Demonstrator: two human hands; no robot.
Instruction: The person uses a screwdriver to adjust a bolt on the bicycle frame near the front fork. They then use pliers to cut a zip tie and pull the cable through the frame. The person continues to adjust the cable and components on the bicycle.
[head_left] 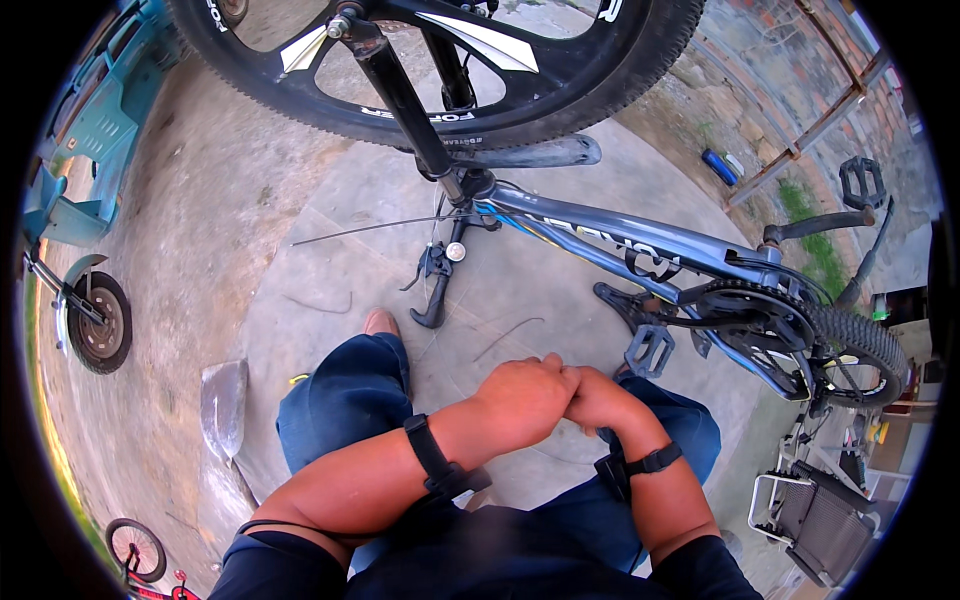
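Observation:
My left hand point(530, 396) and my right hand point(603, 400) meet in front of my knees. The fingers of both are curled in against each other, and whatever may be between them is hidden. Beyond them is a grey-blue bicycle point(620, 232), seemingly upturned, its handlebar point(432, 300) down at the concrete. Its front wheel point(560, 105) is raised, with black-and-white spokes on a black fork point(392, 85). From near the handlebar a thin cable point(360, 230) sticks out to the left. Close to my right hand is a pedal point(650, 351). Neither hand touches the bicycle.
A thin bent wire point(508, 336) lies on the floor ahead of my hands. Teal plastic chairs point(105, 130) and a motorbike wheel point(100, 322) stand at left. A scoop-like metal sheet point(224, 405) lies beside my left leg. At lower right is a folding chair point(825, 520).

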